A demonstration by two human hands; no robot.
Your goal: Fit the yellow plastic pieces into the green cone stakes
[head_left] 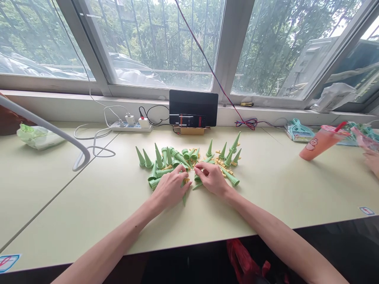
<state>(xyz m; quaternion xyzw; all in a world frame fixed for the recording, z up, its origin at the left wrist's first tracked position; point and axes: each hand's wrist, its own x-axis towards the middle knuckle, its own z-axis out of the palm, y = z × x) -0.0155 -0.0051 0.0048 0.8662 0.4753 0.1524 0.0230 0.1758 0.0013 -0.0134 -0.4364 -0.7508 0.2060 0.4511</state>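
Observation:
My left hand is closed around a green plastic spike, whose pointed end sticks out below the fingers. A small yellow piece shows at its thumb and fingertips. My right hand is pinched close beside it, the fingertips almost meeting the left ones; whatever it holds is too small to make out. Around both hands lie many hollow green cones, some standing point up, others on their sides. Small yellow pieces are scattered among the cones on the right.
Behind the pile, a black tablet leans with a phone before it. A power strip with white cables lies at back left, near a curved white tube. An orange cup stands right, near another person's hand.

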